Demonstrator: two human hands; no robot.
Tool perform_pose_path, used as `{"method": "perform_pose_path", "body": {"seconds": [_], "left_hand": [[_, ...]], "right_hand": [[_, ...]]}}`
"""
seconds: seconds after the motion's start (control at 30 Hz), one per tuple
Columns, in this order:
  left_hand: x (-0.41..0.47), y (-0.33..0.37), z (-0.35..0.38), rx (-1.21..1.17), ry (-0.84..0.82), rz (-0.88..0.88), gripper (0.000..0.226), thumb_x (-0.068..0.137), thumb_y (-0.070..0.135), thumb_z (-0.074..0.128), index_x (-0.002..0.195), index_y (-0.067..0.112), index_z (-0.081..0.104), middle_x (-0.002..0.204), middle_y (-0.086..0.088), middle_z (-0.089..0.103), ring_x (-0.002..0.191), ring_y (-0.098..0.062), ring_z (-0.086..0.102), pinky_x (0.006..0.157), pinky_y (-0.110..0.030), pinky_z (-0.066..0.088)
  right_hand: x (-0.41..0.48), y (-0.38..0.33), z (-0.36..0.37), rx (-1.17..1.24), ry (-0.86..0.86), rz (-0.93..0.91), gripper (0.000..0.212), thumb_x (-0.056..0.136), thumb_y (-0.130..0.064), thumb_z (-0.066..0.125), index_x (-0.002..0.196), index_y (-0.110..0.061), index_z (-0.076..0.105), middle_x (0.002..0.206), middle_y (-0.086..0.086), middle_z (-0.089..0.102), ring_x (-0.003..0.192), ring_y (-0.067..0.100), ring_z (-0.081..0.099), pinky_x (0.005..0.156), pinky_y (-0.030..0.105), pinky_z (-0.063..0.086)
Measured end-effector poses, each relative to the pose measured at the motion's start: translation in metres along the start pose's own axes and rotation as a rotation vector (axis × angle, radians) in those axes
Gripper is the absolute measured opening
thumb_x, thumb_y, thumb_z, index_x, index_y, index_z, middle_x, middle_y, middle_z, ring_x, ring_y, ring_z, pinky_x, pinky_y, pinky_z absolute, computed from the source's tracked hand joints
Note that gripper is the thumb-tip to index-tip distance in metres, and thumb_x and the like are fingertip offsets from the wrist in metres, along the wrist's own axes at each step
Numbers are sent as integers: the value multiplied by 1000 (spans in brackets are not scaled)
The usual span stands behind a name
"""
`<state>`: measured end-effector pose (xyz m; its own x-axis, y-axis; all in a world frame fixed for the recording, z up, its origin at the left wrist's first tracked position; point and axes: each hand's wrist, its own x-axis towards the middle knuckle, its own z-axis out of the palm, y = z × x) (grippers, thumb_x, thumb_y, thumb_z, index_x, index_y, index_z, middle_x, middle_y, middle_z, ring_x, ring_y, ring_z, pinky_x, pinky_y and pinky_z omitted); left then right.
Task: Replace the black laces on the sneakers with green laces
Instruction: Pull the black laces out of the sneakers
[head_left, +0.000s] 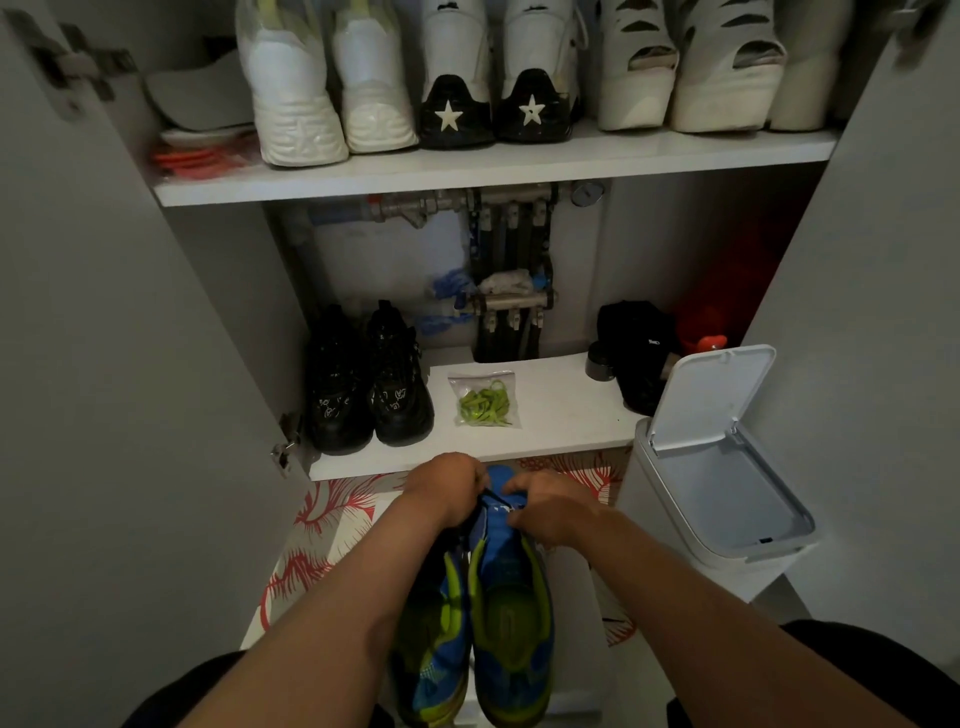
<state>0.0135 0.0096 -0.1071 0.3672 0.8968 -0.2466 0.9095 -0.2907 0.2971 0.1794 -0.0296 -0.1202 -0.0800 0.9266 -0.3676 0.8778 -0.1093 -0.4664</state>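
Note:
Two blue and green sneakers (511, 608) stand side by side on the floor between my knees, toes toward the cabinet. Both hands work at the front of the right sneaker. My left hand (447, 491) pinches the black lace (493, 498), which runs across to the shoe's eyelets. My right hand (550, 506) grips the sneaker's blue upper by the lacing. The left sneaker (434, 644) lies partly hidden under my left forearm. A clear bag of green laces (485, 400) rests on the lower cabinet shelf (561, 415), beyond my hands.
An open white lidded bin (722, 462) stands at the right. A black pair of sneakers (371, 384) sits left of the bag, a black item (636, 348) to its right. White shoes (374, 78) fill the upper shelf. Open cabinet doors flank both sides; a red-patterned mat (322, 525) covers the floor.

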Motion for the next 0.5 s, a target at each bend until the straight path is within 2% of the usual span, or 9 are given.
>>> {"method": "perform_pose_path", "body": {"seconds": [0.07,0.13,0.2,0.27,0.3,0.4,0.5], "left_hand": [[0,4,-1,30,9,-11,23,95,17,52,108,28,68,120,-1,65,109,-22,60,85,-31,46],[2,6,-6,-83,42,-71,23,95,13,50,111,15,66,121,-6,64,109,-25,60,87,-33,46],[5,3,-12,-197,12,-119,23,95,7,48,106,2,67,113,-14,65,97,-23,60,84,-32,45],[5,3,-18,-351,-28,-166,21,95,3,47,87,4,67,93,-13,65,75,-17,55,75,-30,47],[5,5,-20,-446,-36,-191,24,95,3,46,82,5,66,88,-14,65,71,-19,55,70,-29,47],[3,11,-19,-600,-51,-194,22,94,19,53,85,4,67,91,-15,66,75,-28,59,67,-29,42],[2,6,-13,-603,31,-63,21,84,24,74,74,14,59,69,0,58,66,-14,54,66,-26,43]], "right_hand": [[0,0,0,-3,6,0,55,87,-33,69,139,-33,54,144,-3,54,126,19,54,104,27,44],[0,0,-1,-1,5,3,54,87,-34,69,139,-32,55,141,-2,57,122,19,56,99,26,45],[1,0,-1,11,-1,2,53,86,-33,69,138,-32,56,140,-2,58,120,19,57,100,27,46],[0,0,-1,17,-1,1,53,86,-32,69,138,-33,55,142,-3,56,124,19,56,103,28,45],[-1,0,-1,18,2,2,53,86,-32,69,138,-33,56,142,-3,56,124,19,55,103,27,44],[-2,-1,-2,13,19,-1,51,87,-31,69,136,-31,57,139,-2,58,121,19,57,98,25,45],[-2,-3,-1,6,32,-21,45,85,-24,68,129,-31,63,132,0,62,112,20,61,89,23,47]]}}
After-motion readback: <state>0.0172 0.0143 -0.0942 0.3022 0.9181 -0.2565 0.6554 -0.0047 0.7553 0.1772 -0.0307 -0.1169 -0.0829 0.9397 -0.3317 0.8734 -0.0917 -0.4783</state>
